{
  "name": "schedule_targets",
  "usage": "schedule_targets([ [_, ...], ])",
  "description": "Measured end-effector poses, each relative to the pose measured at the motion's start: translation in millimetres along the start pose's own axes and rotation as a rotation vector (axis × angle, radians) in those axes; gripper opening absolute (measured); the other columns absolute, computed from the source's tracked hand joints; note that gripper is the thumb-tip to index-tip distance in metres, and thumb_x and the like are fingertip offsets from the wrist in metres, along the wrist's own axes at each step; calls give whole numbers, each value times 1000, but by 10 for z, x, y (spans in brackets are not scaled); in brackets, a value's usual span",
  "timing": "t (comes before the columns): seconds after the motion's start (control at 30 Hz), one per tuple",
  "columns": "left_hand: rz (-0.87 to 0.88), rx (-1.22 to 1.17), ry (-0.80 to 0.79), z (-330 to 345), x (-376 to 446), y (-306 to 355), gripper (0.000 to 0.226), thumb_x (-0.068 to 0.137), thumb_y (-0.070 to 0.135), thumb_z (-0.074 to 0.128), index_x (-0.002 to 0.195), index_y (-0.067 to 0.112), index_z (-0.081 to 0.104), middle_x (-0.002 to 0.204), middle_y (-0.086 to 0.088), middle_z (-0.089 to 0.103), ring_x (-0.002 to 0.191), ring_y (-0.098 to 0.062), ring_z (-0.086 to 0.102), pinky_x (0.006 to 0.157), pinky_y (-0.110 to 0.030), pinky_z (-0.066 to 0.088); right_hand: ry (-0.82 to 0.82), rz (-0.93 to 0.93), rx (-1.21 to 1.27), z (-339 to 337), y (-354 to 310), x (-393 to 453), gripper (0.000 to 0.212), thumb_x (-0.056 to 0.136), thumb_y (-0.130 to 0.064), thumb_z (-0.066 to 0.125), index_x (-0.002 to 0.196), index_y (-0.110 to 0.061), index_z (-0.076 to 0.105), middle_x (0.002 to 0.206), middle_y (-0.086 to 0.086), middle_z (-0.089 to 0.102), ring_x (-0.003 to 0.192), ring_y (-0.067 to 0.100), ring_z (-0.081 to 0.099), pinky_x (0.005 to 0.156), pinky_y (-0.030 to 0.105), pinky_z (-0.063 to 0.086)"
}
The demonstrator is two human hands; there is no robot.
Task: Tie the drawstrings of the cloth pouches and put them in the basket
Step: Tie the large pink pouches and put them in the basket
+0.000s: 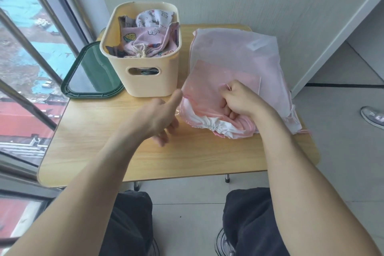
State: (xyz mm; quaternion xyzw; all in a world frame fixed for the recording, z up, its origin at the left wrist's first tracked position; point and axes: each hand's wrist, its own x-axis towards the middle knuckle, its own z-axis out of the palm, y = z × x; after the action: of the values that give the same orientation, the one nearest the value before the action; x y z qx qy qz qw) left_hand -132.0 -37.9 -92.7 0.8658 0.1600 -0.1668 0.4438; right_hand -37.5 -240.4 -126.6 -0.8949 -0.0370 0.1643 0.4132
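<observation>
A pile of pale pink and white drawstring pouches (234,56) lies on the right half of the wooden table (124,151). My right hand (239,100) grips the top pink pouch (205,91) near its gathered mouth, with a thin pink cord pinched at the knuckles. A white gathered pouch mouth (214,125) shows under that hand. My left hand (160,118) hovers with relaxed fingers just left of the pile, thumb close to the pouch's edge, holding nothing. The cream plastic basket (145,83) stands at the back left and holds several printed pouches (145,41).
A dark green lid (91,72) leans at the table's left edge beside the basket. A window with rails runs along the left. A white wall stands behind the table. Someone's shoe (374,116) is on the floor at the right.
</observation>
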Motion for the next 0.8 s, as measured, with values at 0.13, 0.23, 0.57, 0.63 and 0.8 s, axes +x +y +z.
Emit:
schedule_targets([
  [0.13,20,-245,-157,71,-34,26,68,95,59,49,90,-4,71,77,-17,74,54,-29,63,49,-31,52,-17,2,-52,18,-38,31,38,106,-35,39,87,-6,54,59,13,59,41,21,53,44,26,42],
  [0.23,131,-196,-24,74,-71,31,40,95,36,60,82,0,74,70,-10,74,53,-26,63,48,-28,51,-22,14,-78,30,-52,20,41,105,-37,43,89,-2,58,56,10,58,42,19,54,44,24,41],
  [0.57,319,164,359,119,-35,-63,33,85,23,51,66,1,66,56,-7,67,53,-29,64,51,-45,56,-54,-1,-90,32,-55,-17,44,85,-48,74,114,-20,58,100,1,69,74,21,66,62,33,51],
  [0.63,461,126,490,155,-12,-70,36,91,29,51,69,4,65,61,-8,67,57,-29,63,54,-44,54,-42,-20,-142,35,-38,-1,50,84,-53,74,118,-20,58,108,-2,67,92,19,67,81,35,54],
  [0.8,938,73,588,206,-17,82,28,101,24,58,82,9,71,75,9,65,72,-8,59,62,-15,41,-40,-18,-113,13,-26,6,45,85,-54,71,113,-21,60,108,-5,67,97,15,66,89,37,53],
])
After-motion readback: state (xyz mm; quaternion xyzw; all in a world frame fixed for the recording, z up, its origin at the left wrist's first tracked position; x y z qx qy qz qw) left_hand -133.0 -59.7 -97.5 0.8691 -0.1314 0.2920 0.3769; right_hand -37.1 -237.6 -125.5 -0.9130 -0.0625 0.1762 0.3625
